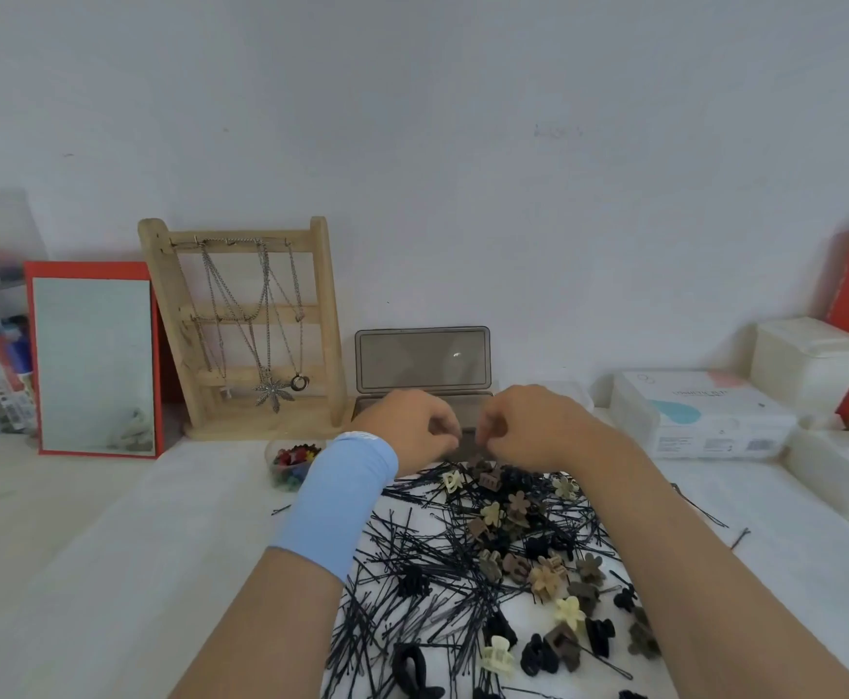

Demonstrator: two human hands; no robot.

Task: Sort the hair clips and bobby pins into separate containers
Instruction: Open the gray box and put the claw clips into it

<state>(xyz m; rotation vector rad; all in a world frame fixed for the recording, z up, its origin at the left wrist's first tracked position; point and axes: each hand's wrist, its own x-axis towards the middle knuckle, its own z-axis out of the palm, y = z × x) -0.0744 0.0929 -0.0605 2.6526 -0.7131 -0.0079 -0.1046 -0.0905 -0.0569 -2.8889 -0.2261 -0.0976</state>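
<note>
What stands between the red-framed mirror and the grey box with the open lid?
In the head view, a wooden stand hung with necklaces stands between the mirror and the box.

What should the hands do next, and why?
Probably reach back to the pile for more pins. The left hand and right hand hover curled over the open box; I cannot tell if they pinch anything. Many pins and clips lie mixed there.

Heaped black bobby pins, claw clips mixed in
</note>
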